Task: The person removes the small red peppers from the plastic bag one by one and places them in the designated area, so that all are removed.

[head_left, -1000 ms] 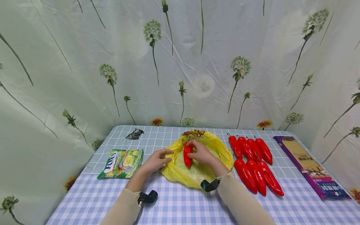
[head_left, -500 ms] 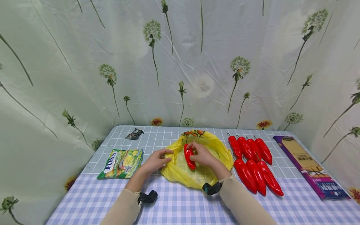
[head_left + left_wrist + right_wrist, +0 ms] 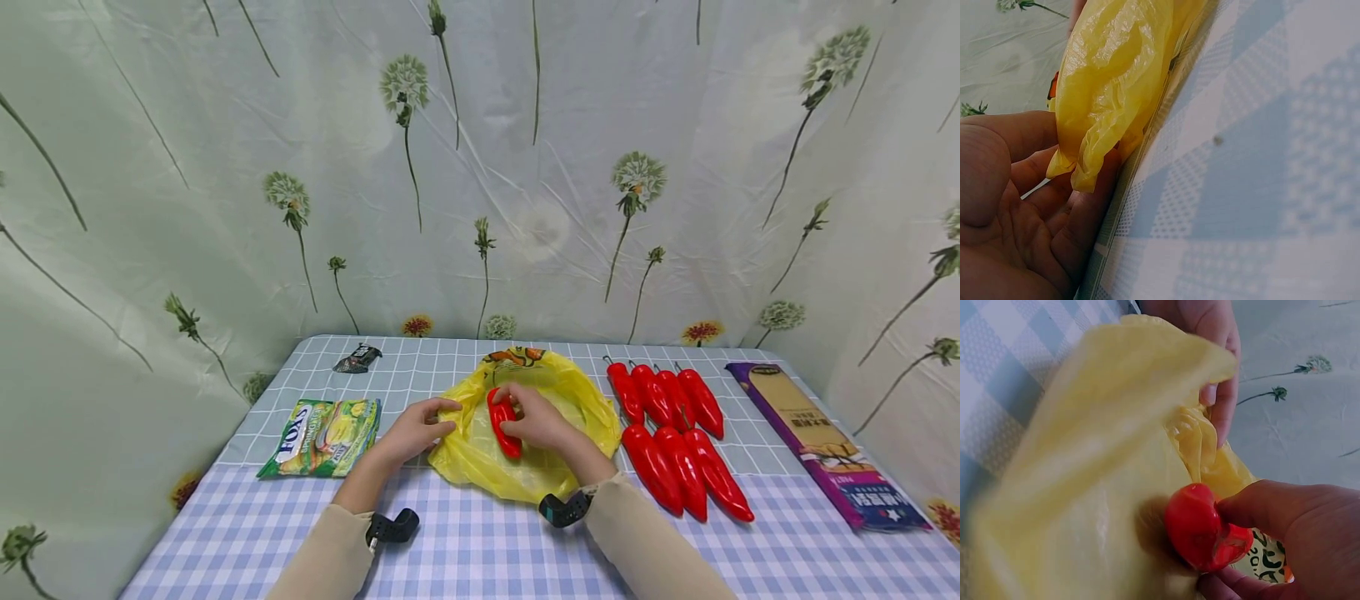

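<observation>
A yellow plastic bag [image 3: 525, 479] lies spread open on the table. Its left edge is pinched between the thumb and fingers of my left hand [image 3: 414, 429], and the left wrist view shows the gathered plastic [image 3: 1110, 94] in that grip. Inside the bag's opening, my right hand [image 3: 542, 418] holds a glossy red chili pepper [image 3: 504, 429] by its side. Seen from the right wrist, the pepper [image 3: 1194, 528] sits between thumb and fingers, close over the bag's inner surface. Several more red peppers [image 3: 675, 425] lie in two rows right of the bag.
A green FOX'S candy bag [image 3: 326, 437] lies on the left. Behind it is a small black wrapper [image 3: 357, 358]. A long purple and tan pasta packet [image 3: 825, 450] lies along the table's right side. A flowered curtain [image 3: 480, 167] hangs behind the table.
The red pepper in my right hand has tilted and moved slightly nearer the front of the bag, the right hand shifting a little with it. My left hand stays on the bag's edge.
</observation>
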Available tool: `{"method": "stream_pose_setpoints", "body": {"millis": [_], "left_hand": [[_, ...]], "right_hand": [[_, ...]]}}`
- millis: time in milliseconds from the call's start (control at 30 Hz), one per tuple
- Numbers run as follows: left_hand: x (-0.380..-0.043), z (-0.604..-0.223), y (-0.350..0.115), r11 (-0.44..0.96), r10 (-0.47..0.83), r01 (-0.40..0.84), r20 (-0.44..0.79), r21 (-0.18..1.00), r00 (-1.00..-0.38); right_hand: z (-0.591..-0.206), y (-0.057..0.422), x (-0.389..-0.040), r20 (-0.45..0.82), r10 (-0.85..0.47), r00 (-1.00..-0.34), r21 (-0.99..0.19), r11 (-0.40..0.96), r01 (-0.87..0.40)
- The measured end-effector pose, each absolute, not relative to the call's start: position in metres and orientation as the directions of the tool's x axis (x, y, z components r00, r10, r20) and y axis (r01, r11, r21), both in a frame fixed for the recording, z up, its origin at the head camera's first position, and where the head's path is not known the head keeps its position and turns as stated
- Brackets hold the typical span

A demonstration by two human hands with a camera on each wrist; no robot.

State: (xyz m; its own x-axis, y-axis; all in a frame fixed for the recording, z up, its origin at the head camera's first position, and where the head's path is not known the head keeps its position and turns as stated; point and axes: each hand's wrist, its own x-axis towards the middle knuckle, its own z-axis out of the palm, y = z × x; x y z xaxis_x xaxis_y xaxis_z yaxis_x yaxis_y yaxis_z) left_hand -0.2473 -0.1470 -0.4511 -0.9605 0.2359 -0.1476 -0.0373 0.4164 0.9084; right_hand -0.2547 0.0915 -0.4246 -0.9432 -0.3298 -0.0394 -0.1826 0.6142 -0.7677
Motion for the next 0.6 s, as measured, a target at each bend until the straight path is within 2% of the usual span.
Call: {"method": "stream_pose_setpoints", "body": {"millis": [267, 600], "left_hand": [[-0.247, -0.450, -0.147, 0.419, 0.236, -0.040, -0.151, 0.907, -0.960], [-0.247, -0.450, -0.147, 0.414, 0.240, -0.045, -0.157, 0.909, -0.958]], "right_hand": [[-0.424, 0.089, -0.251, -0.026, -0.343, -0.939, -0.719, 0.659, -0.221], [-0.422, 0.093, -0.242, -0.030, -0.278, -0.960, -0.754, 0.638, -0.161]]}}
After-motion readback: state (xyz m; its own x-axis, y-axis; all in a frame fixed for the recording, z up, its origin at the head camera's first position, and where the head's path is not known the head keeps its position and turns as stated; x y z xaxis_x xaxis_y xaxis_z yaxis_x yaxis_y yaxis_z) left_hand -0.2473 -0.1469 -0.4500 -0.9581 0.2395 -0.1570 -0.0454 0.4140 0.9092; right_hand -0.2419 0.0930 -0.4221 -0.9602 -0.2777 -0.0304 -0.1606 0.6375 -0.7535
